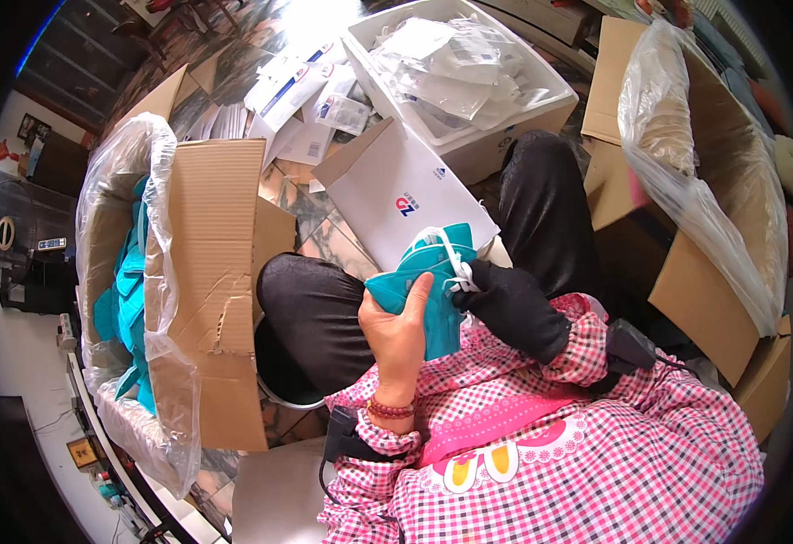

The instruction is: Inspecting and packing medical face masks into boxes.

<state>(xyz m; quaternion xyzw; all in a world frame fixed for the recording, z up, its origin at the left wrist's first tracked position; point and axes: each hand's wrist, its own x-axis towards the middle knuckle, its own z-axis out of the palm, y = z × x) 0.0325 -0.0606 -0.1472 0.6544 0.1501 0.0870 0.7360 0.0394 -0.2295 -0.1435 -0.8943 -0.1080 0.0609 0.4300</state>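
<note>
Hands: two in view, both on one teal mask [425, 281] held above the lap, in front of a white envelope [395, 192]. The left hand [399, 328] is bare; its fingers wrap the mask's lower left edge, thumb pressed flat on the face of the mask. The right hand [503, 304] wears a black glove; its fingers close on the mask's right edge at the white ear loops [451, 254]. The gloved fingertips are hidden behind the mask, so the exact pinch cannot be made out.

Boxes: three cardboard boxes. The left box [220, 272] is lined with a clear bag and holds a stack of teal masks [125, 290]; the count cannot be told, as the bag and flap cover most of them. The right box [714, 272] is also bag-lined; its contents cannot be made out. A third box [768, 381], at lower right, is cut off by the picture's rim.

Bin: one white bin [505, 136] beyond the knees, filled with clear packets [455, 68]; these overlap and cannot be counted.

Envelopes: a loose heap of white envelopes [301, 95] lies on the floor left of the bin, partly overlapping, number unclear.

Bracelet: one beaded bracelet [389, 410] on the left wrist.
</note>
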